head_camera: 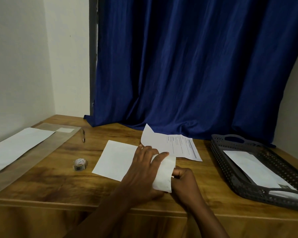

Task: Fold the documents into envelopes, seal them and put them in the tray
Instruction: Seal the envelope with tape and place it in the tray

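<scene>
White envelope (115,160) flat mid-table, printed documents (181,146) behind, sealed envelopes (253,167) in grey tray (230,170).

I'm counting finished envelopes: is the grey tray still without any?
No, a white envelope already lies inside the grey tray at the right of the table.

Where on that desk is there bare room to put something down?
Bare wood lies between the tape roll and the desk's near edge, and between the hands and the tray. Crowded: the middle, with the envelope and printed document.

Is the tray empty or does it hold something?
Not empty: a white envelope lies flat inside the tray.
</scene>
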{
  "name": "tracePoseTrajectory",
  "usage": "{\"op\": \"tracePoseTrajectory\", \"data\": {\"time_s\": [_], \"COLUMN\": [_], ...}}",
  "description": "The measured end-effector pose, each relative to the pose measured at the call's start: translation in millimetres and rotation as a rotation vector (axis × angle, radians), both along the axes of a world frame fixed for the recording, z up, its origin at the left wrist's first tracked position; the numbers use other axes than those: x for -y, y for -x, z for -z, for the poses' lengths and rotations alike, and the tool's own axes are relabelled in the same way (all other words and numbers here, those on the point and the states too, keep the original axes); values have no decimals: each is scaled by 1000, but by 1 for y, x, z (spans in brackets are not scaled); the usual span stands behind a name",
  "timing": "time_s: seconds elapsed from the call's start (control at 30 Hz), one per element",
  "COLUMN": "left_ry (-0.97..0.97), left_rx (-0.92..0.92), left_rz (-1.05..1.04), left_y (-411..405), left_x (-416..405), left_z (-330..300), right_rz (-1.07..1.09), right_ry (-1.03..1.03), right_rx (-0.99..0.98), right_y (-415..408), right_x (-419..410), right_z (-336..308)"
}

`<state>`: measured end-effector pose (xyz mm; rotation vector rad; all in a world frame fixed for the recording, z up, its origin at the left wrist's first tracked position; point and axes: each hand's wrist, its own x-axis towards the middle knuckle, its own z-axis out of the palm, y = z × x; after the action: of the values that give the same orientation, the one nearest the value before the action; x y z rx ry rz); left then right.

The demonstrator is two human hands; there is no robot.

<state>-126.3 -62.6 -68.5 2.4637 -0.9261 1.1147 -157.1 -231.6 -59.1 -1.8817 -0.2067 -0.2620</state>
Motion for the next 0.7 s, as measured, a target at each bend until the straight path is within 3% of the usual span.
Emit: {"op": "tracePoseTrajectory", "data": {"time_s": [0.13,0.2,0.3,0.4,0.5,0.57,0.7], "left_ry": [-88,-153,-182,-79,152,209,145], "left_rx": [-244,-438,-529,-509,-455,-432,-508], "left_rz": [-115,-196,-199,-162,-131,-143,-184], "left_y": [-1,-1,-3,1,3,2,2], "left_x": [2,3,3,2,1,-1,-14], "left_z": [-2,-4,-6,-6,-3,-1,-2], "right_rz": [73,248,431,297,51,-40,-123], "right_ry": [-162,-288,-280,20,603,885,1044], "right_rx": [-2,-7,36,140,227,191,21], "right_y": [6,4,4,14,16,12,8], "right_x": [6,12,15,3,-10,-14,-14], "right_z": [0,2,4,5,6,7,11]}}
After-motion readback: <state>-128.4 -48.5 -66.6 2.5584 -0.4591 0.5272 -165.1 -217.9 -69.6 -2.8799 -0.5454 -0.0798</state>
